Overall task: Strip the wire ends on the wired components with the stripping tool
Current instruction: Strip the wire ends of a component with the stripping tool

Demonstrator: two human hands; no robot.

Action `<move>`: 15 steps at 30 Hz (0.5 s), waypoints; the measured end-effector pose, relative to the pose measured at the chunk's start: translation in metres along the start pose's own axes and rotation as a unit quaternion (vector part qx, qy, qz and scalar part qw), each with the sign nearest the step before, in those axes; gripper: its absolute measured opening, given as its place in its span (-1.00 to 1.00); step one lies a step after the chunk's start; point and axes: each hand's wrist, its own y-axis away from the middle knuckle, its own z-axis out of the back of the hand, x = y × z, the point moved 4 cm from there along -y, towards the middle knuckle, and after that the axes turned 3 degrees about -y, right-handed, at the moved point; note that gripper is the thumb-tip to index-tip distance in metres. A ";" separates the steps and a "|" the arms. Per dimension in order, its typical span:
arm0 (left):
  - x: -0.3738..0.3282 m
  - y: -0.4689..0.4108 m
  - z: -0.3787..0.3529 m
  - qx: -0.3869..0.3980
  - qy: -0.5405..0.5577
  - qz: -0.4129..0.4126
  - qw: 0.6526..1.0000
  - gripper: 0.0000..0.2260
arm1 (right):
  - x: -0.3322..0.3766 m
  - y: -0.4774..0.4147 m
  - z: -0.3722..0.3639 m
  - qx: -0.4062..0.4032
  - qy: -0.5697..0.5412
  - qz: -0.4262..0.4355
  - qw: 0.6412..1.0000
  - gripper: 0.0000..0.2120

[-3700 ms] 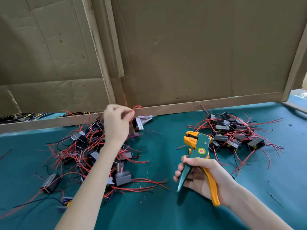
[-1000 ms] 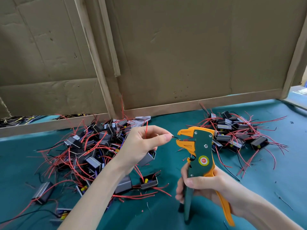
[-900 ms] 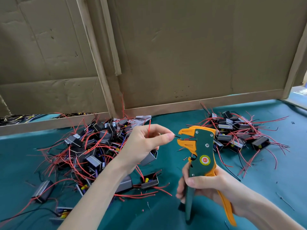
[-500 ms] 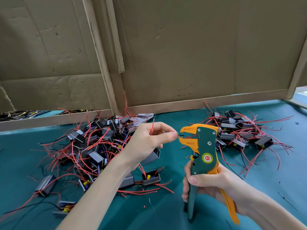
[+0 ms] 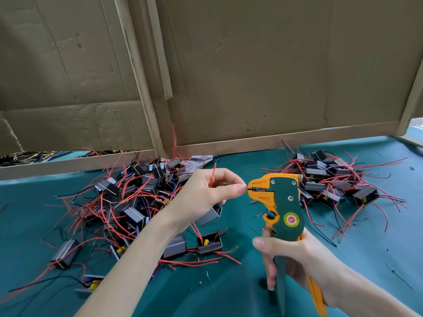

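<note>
My right hand (image 5: 290, 255) grips the handles of the green and orange stripping tool (image 5: 282, 207), held upright over the teal table. My left hand (image 5: 206, 193) pinches a thin black wire end, and its tip sits in the tool's orange jaws (image 5: 255, 189). A red wire (image 5: 213, 176) sticks up between my left fingers. The component (image 5: 211, 215) on those wires hangs half hidden under my left hand. A big pile of wired components (image 5: 128, 197) lies on the left, a smaller pile (image 5: 332, 179) on the right.
Cardboard panels on wooden frames (image 5: 229, 147) close off the back of the teal table (image 5: 377, 243). Loose components and red wires (image 5: 206, 245) lie near my left forearm. Small cut bits of insulation (image 5: 259, 215) dot the cloth by the tool.
My left hand left the left pile with a component and brought its wire end to the tool. In the last second the wire tip went into the jaws and the tool rose slightly.
</note>
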 end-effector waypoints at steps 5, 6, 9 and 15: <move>0.018 -0.006 -0.016 0.031 0.194 0.064 0.978 -0.76 | -0.007 -0.009 0.010 -0.029 -0.073 -0.009 0.997 -0.70; 0.021 -0.006 -0.016 0.018 0.158 0.053 0.986 -0.75 | -0.006 -0.012 0.010 -0.009 -0.101 -0.013 0.995 -0.73; 0.024 -0.007 -0.009 -0.035 0.033 0.005 0.999 -0.68 | -0.007 -0.018 0.012 0.024 -0.123 -0.014 0.992 -0.65; 0.024 -0.003 -0.004 -0.080 -0.069 0.003 0.994 -0.59 | -0.011 -0.020 0.014 0.046 -0.114 -0.019 0.992 -0.67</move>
